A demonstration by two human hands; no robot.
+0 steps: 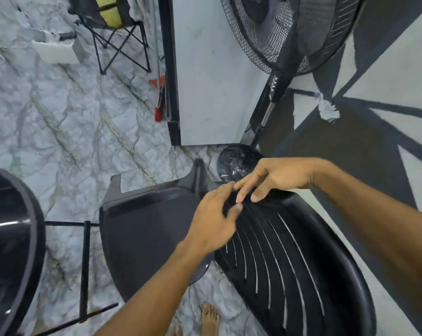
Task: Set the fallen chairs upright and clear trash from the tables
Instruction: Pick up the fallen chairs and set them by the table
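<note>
A black plastic chair point(290, 251) with a slatted back stands just below me, its seat point(147, 229) to the left and the back curving off to the right. My left hand point(214, 221) hovers over the top edge of the slatted back, fingers spread and slightly blurred. Just beyond it, my right hand point(273, 180) has its fingers extended, the tips touching the same edge. Neither hand is closed around anything.
A round black table point(23, 229) with a thin metal frame point(85, 270) fills the left edge. A black pedestal fan point(290, 32) stands behind the chair against a grey and black wall point(386, 93). A folding camp chair point(113, 27) and white box point(56, 52) sit far left on the marble floor. My bare feet point(208, 318) are at the bottom.
</note>
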